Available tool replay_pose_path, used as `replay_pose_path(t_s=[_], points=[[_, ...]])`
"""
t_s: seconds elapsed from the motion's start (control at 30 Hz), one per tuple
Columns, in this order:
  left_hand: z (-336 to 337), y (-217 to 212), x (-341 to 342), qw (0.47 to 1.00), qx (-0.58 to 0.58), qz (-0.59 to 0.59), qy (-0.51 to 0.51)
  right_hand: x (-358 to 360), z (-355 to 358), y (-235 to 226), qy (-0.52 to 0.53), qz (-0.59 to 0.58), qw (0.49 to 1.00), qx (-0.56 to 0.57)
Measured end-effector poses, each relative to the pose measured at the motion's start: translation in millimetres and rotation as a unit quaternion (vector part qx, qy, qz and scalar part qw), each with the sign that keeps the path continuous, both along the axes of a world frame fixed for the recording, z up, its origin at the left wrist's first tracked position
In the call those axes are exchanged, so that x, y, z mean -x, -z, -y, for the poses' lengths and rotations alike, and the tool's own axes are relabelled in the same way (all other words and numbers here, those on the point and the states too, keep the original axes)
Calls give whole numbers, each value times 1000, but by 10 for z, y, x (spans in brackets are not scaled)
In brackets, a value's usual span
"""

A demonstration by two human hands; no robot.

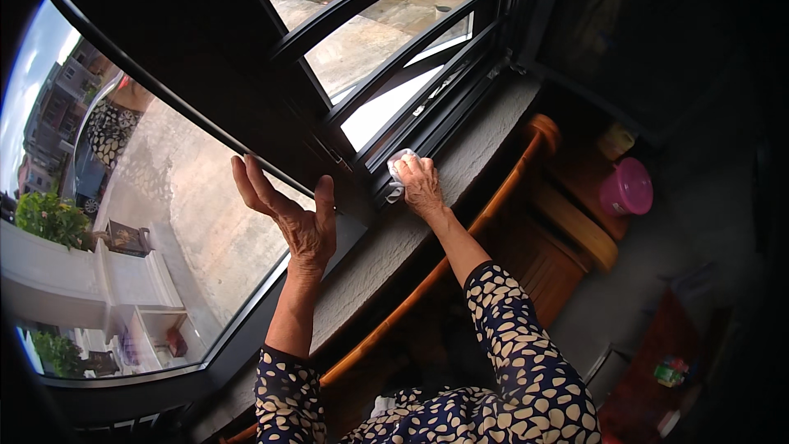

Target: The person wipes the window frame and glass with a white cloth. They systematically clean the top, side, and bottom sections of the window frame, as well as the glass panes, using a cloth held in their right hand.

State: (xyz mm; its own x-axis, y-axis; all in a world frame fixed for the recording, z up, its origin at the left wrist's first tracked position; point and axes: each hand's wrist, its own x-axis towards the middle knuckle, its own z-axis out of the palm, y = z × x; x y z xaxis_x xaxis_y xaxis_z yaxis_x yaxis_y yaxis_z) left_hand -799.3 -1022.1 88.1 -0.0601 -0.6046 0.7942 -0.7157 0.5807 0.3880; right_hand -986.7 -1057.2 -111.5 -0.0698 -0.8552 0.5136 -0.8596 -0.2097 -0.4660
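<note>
Right hand [422,185] closed down on a small white cloth [399,166], pressing it against the lower rail of the dark window frame [427,127] where frame meets sill; fingers curl over the cloth, part of it bunched out to the left. Left hand [297,218] spread open, holding nothing, palm set flat against the large glass pane [189,222] just under a dark crossbar, thumb raised. Both sleeves dark with cream spots. Grey rough concrete sill [460,173] runs diagonally below the frame. Progress: judging by cloth position, wiping sits at the bottom rail near the corner of the sliding section; whether the glass or upper bars have been cleaned cannot be told, no streaks or wet marks visible. Below the sill, a curved wooden chair back [501,189], orange-brown. Further right, a pink round lidded tub [627,187] on a wooden surface, lid on, contents hidden; a yellowish container [616,140] behind it, too dim to read. Outside through the glass: paved yard, white wall, greenery.
</note>
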Motion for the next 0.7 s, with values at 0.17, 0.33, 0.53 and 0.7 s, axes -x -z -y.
replay_pose_path(t_s=[0.17,0.33,0.53,0.7], points=[[261,35,141,997,52,-56,-31,430,232,-1,21,14,999,-21],[324,129,221,986,112,-119,-27,737,432,21,47,22,998,-19],[360,209,229,981,150,-102,-68,672,397,-88,84,24,994,-71],[381,208,236,982,152,-82,-74,248,172,-57,66,25,995,-73]])
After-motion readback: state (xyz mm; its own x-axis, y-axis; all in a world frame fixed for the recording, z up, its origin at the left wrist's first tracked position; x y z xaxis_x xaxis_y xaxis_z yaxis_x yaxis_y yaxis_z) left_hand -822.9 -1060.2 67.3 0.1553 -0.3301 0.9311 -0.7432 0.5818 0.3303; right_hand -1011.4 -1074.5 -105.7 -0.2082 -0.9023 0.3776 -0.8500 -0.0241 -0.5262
